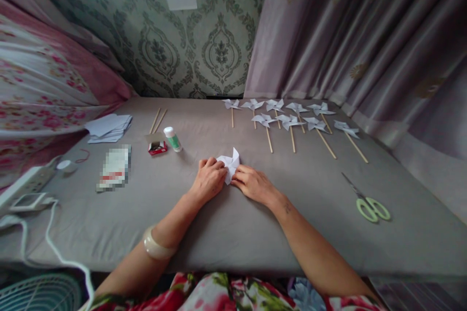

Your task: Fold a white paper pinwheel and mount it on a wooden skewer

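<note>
Left grip (210,178), right grip (254,184) pinch folded-paper pinwheel (230,165).

- Pretty dim overall, flat and cool; can't tell where the light's from
- Soft, faint shadow by the glue stick (173,141) on the gray tabletop (233,233)
- White pinwheel (232,162) up the middle reads bright, creases kinda mushy
- Far right curtain (310,24) folds go murky
- Edges stretched, corners smeary
- Left packet's (116,165) pixelated
</note>
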Demonstrator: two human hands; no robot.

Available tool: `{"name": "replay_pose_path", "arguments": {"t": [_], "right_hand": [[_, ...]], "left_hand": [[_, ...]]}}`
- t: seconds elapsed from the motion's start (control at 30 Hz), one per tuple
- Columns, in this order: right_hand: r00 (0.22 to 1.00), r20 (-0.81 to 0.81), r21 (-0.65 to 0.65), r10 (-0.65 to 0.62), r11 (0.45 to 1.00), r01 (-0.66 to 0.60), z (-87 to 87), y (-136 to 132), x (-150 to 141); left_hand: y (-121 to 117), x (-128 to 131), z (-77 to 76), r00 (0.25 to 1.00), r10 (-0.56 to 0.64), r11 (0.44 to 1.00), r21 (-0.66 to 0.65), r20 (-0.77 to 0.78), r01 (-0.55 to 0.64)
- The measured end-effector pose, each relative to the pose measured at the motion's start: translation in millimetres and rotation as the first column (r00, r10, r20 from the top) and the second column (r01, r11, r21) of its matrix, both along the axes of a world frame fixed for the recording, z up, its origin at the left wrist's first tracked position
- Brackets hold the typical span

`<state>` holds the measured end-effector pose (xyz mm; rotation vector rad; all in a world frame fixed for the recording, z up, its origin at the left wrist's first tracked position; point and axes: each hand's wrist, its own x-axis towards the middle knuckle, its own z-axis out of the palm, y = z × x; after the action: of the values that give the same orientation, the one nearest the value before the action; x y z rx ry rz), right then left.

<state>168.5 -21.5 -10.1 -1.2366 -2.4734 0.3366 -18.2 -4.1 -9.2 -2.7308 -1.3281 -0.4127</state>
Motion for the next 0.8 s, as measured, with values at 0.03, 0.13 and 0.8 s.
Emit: {"name": "replay_pose_path", "arguments": {"t": [0.03,0.13,0.8], "right_hand": [[1.000,0.001,0.006,0.003,1.000,-0.003,0.2,-0.4,-0.2],[1.000,0.000,0.013,0.005,1.000,-0.005,1.5,-1.4,-0.8],[0.997,-0.064,-0.059,-0.035,0.998,0.031,5.6,-1.5,-1.9]], "left_hand": [[-0.7,-0.6,-0.3,1.000,0.000,1.000,0.000,0.013,0.000],[-1.4,-3.4,-0.5,0.998,0.004,1.000,0.003,0.056,-0.004],[-3.6,-13.6,-2.6,0.990,-0.100,0.995,-0.004,0.102,0.101]]}}
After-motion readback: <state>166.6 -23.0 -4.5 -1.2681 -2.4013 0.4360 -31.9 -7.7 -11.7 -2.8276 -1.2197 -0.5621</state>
